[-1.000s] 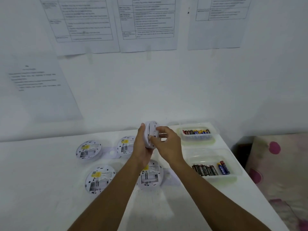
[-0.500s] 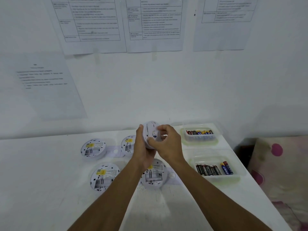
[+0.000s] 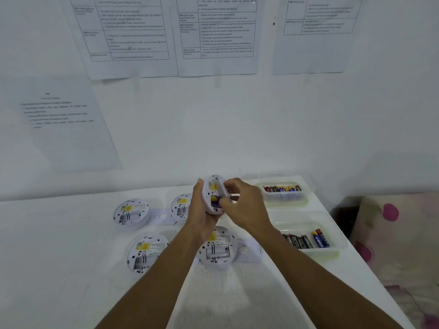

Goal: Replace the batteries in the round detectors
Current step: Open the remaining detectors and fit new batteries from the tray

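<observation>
My left hand [image 3: 202, 210] holds a round white detector [image 3: 215, 189] on edge above the table, its back turned toward my right hand. My right hand [image 3: 244, 205] has its fingers at the detector's battery bay, pinching a blue and yellow battery [image 3: 215, 200] there. Several other round detectors lie on their faces with their backs up: one at back left [image 3: 131, 213], one behind my left hand [image 3: 181, 207], one at front left [image 3: 146, 252] and one under my wrists [image 3: 217, 250]. Their battery bays look empty.
Two clear plastic tubs hold batteries at the right: a far tub [image 3: 285, 198] and a near tub [image 3: 332, 243]. The white table [image 3: 59, 269] ends at its right edge, beside a pink spotted fabric [image 3: 392, 233]. Printed sheets hang on the wall behind.
The held detector has turned so its open back shows more. My right fingers have shifted lower on it, and a blue and yellow battery is now visible at the bay.
</observation>
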A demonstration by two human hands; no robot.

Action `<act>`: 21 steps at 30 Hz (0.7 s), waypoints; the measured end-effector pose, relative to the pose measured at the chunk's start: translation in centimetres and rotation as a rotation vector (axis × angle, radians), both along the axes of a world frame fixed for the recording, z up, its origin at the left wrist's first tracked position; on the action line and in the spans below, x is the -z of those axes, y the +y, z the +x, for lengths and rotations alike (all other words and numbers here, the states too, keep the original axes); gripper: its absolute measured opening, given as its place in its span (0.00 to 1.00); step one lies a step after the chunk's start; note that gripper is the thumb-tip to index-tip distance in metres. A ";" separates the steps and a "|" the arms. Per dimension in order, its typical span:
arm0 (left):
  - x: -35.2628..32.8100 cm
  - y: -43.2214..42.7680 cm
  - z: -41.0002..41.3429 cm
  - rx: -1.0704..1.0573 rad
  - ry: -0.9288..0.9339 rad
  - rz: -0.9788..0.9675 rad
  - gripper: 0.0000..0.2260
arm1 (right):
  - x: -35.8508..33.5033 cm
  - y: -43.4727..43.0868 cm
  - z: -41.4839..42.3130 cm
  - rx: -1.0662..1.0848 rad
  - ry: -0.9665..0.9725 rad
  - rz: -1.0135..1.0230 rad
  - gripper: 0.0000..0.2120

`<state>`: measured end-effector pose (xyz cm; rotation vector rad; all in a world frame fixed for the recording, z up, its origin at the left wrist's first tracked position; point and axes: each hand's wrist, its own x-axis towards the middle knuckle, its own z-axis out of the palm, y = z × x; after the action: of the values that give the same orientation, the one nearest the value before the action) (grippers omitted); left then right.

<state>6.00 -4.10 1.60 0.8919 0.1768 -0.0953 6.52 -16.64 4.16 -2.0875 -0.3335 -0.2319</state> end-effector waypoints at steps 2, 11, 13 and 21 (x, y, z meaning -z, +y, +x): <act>-0.1 0.5 0.2 -0.026 -0.012 -0.041 0.24 | -0.3 -1.0 1.0 0.051 -0.088 -0.087 0.08; 0.2 3.4 0.5 -0.151 0.019 -0.120 0.24 | 1.3 -5.2 7.1 -0.214 0.092 -0.752 0.14; 0.3 3.4 0.4 -0.147 0.029 -0.126 0.24 | 2.2 -4.8 7.7 -0.238 0.095 -0.840 0.17; 1.0 3.7 0.2 -0.125 0.046 -0.205 0.25 | 4.2 -3.9 7.8 -0.292 0.078 -0.953 0.23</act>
<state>6.22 -0.44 0.57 0.6728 0.2605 -0.0167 14.35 -20.56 -0.02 -2.9165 -0.8078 0.2407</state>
